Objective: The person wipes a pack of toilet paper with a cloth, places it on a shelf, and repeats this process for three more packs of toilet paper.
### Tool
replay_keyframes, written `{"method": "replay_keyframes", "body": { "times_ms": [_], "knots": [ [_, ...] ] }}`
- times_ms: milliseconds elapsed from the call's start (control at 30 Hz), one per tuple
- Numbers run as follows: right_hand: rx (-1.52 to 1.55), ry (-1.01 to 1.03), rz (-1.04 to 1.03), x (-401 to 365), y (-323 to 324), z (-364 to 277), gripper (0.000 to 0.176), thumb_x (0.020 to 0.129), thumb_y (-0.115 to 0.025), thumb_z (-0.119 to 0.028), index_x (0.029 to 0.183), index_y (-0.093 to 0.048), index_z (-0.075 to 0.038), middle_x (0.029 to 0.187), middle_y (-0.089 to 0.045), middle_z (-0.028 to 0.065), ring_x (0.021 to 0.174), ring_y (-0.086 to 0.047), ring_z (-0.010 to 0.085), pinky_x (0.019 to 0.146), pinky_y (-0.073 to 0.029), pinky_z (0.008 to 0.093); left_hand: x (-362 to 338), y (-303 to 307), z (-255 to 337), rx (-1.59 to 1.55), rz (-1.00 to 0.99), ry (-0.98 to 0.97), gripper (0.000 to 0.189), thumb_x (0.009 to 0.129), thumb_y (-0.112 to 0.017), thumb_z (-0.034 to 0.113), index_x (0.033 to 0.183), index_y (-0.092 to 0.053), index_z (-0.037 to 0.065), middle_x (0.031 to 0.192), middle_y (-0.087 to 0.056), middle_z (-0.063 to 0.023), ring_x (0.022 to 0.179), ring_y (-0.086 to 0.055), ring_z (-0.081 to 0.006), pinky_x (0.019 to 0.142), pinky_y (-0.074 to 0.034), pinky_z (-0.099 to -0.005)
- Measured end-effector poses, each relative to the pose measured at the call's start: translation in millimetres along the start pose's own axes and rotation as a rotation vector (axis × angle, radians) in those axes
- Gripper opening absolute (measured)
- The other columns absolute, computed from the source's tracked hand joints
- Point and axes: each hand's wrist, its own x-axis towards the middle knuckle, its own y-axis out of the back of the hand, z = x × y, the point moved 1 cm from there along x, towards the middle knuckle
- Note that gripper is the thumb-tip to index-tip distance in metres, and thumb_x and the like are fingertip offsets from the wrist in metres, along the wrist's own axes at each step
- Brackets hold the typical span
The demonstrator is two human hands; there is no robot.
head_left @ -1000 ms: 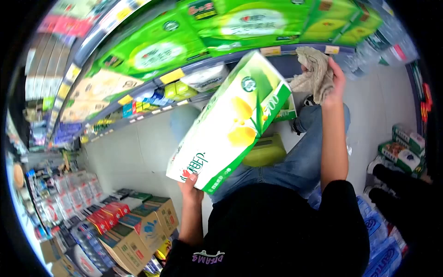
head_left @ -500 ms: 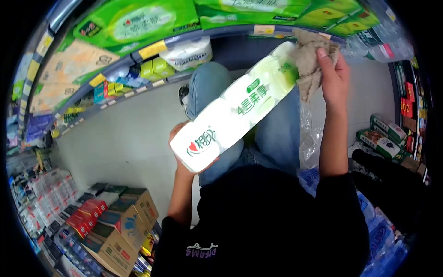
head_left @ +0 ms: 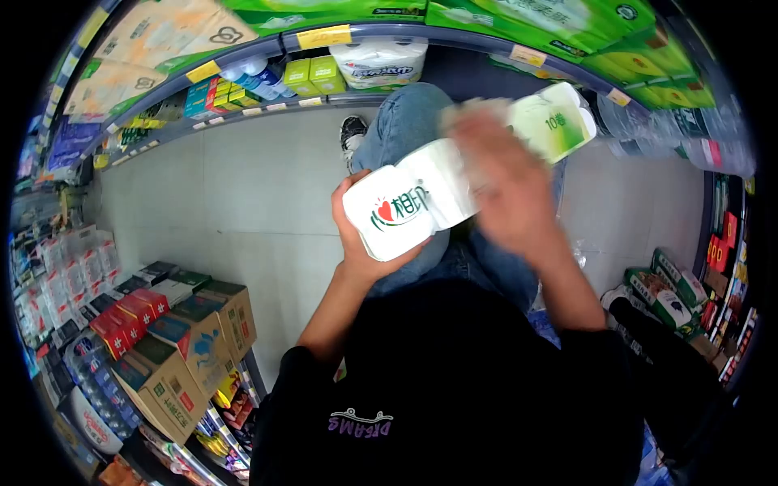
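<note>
A long white and green pack of toilet paper rolls (head_left: 397, 206) lies slantwise over my jeans-clad knees, its printed side up. My left hand (head_left: 361, 243) grips its near left end, with the thumb at the edge and fingers underneath. Across the middle of the pack is my right hand (head_left: 510, 186), smeared by motion and covering part of the print. A greyish-brown cloth (head_left: 484, 112) shows as a blur at its fingers, pressed against or just over the wrapper. The pack's green far end (head_left: 555, 121) sticks out beyond the right hand.
A shelf (head_left: 478, 36) with green tissue packs curves ahead; a white roll pack (head_left: 379, 63) and small green boxes (head_left: 314, 75) sit below it. Cardboard boxes (head_left: 190, 348) stand at lower left. Another person's dark-clothed leg (head_left: 660, 332) is at right, near green-and-white packages (head_left: 668, 292).
My right hand with the cloth has moved from the pack's far end down to its middle. The view has shifted, and the pack now sits farther right in it.
</note>
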Motion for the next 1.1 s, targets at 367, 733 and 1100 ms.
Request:
{"method": "replay_keyframes", "body": {
  "times_ms": [367,733,1100],
  "knots": [
    [0.104,0.23,-0.146,16,-20,-58,0.027,0.082,-0.067,-0.014,0.108,-0.07,-0.008,0.133,-0.06,0.0121,0.131,-0.055,0.0309,0.107,-0.046,0.046,-20,5,-19,-0.092,0.102,0.238,0.126,0.058,-0.097,0.03,0.151,-0.015,0.005,0.14,-0.044,-0.0211,0.129,-0.05,-0.0331,0.111,-0.039,-0.0486],
    [0.004,-0.611,0.317,-27,103,194,0.039,0.088,-0.048,0.003,0.121,-0.068,-0.001,0.112,-0.072,0.0135,0.106,-0.068,0.0233,0.094,-0.052,0.0346,-15,8,-22,0.064,-0.024,0.039,0.123,0.063,-0.095,0.032,0.148,-0.012,0.001,0.139,-0.039,-0.021,0.128,-0.049,-0.032,0.103,-0.049,-0.0467],
    [0.274,0.473,-0.021,20,-45,-94,0.019,0.087,-0.065,-0.016,0.096,-0.063,0.0,0.113,-0.059,0.0165,0.118,-0.057,0.0372,0.097,-0.052,0.0428,-33,8,-36,-0.016,-0.006,0.183,0.12,0.061,-0.094,0.032,0.145,-0.015,0.0,0.138,-0.04,-0.0245,0.126,-0.051,-0.0347,0.105,-0.044,-0.0471]
  ]
}}
